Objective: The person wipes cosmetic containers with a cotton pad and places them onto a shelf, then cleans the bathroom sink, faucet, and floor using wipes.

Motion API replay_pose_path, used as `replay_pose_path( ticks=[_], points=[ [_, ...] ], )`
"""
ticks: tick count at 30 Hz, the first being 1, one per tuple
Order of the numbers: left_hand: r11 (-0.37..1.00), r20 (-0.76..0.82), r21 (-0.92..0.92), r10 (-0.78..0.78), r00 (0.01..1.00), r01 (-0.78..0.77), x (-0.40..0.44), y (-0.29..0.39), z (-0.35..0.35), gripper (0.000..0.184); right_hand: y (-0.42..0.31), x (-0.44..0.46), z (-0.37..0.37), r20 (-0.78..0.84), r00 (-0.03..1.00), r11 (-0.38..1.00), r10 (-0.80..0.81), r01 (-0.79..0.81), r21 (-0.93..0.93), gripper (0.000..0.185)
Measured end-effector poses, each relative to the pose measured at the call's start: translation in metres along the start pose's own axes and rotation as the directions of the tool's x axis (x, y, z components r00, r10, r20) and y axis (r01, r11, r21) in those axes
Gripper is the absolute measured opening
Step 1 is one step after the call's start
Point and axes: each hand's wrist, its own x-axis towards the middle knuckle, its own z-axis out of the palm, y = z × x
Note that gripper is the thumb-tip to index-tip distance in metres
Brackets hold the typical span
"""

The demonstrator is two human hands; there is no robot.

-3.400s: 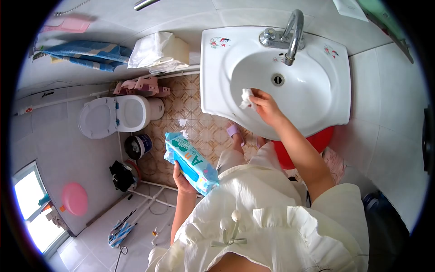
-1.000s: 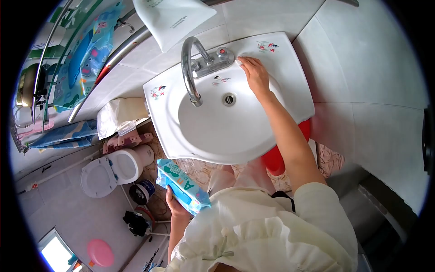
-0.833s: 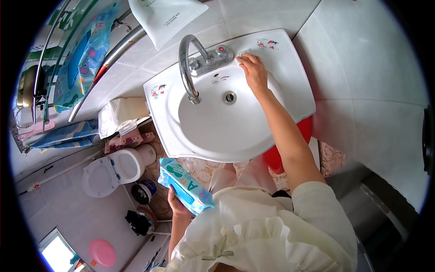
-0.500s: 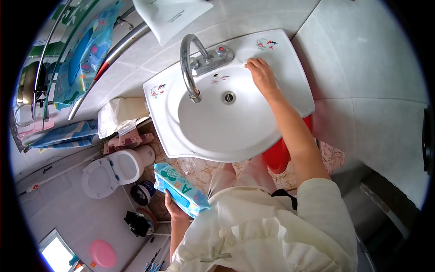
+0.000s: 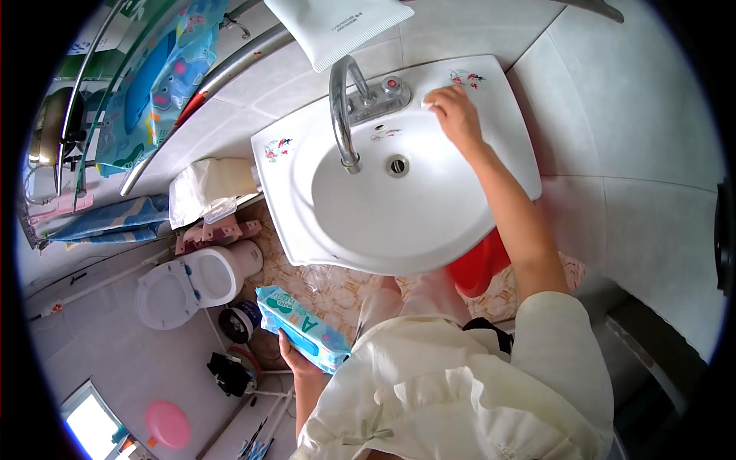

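My left hand (image 5: 295, 354) is wrapped around a blue pack of wet wipes (image 5: 303, 326), held low in front of my body, left of my shirt. Over the back right of the white washbasin (image 5: 368, 230), my right hand (image 5: 458, 115) is closed, fingers pinched together. A small bit of a white wipe (image 5: 428, 103) shows at its fingertips; the rest is hidden in the hand. Just left of that hand stands the chrome faucet (image 5: 343, 115), with a red-marked knob (image 5: 392, 84) on its base. The drain (image 5: 398, 165) lies in the bowl below.
A white tube or pouch (image 5: 345, 27) juts out above the faucet. At upper left, a shelf rail (image 5: 222, 73) and another blue wipes pack (image 5: 165, 84) hang near the wall. A toilet (image 5: 211, 277) stands at left; a red bucket (image 5: 479, 268) is under the basin.
My right hand has shifted slightly along the basin's back rim, its wrist more raised. The view has moved a little. My left hand keeps its hold on the pack.
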Motion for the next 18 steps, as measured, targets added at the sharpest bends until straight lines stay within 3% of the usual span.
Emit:
replay_pose_path(
  ticks=[11,15,18],
  points=[
    [0.993,-0.015,0.114,-0.023,1.000,0.024,0.005,0.003,0.012,0.054,0.006,-0.030,0.008,0.171,0.965,0.942,-0.200,0.237,-0.237,0.004],
    [0.995,0.005,0.088,-0.037,0.999,0.037,0.003,0.008,0.011,0.054,0.013,-0.049,-0.006,0.026,0.997,0.958,-0.074,0.078,-0.274,0.006],
    [0.997,-0.001,0.072,0.008,1.000,-0.007,0.002,0.009,-0.002,0.053,0.011,-0.058,-0.026,0.073,0.974,0.851,0.214,-0.150,-0.503,0.007]
  ],
)
